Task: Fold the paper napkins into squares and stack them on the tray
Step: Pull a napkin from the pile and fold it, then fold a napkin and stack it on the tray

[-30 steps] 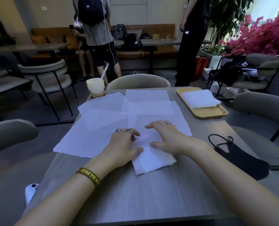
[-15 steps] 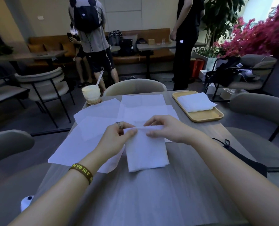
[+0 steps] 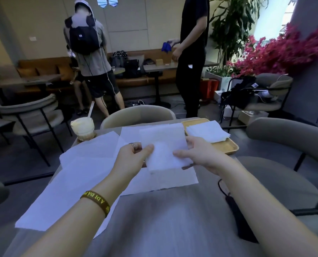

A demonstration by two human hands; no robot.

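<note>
A folded white napkin (image 3: 163, 147) is held up above the table between both hands. My left hand (image 3: 131, 156) pinches its left edge and my right hand (image 3: 199, 153) grips its right edge. Several unfolded napkins (image 3: 84, 175) lie spread flat over the left and middle of the grey table (image 3: 163, 219). At the far right of the table sits a yellow wooden tray (image 3: 227, 147) with a stack of folded napkins (image 3: 207, 131) on it. The held napkin is just left of the tray.
An iced drink with a straw (image 3: 83, 127) stands at the table's far left corner. A black face mask (image 3: 236, 214) lies by my right forearm. Padded chairs (image 3: 137, 115) ring the table. Two people (image 3: 91, 58) stand beyond it.
Both hands lifted the folded napkin off the table and carried it forward and to the right, close to the tray. The view tilted up.
</note>
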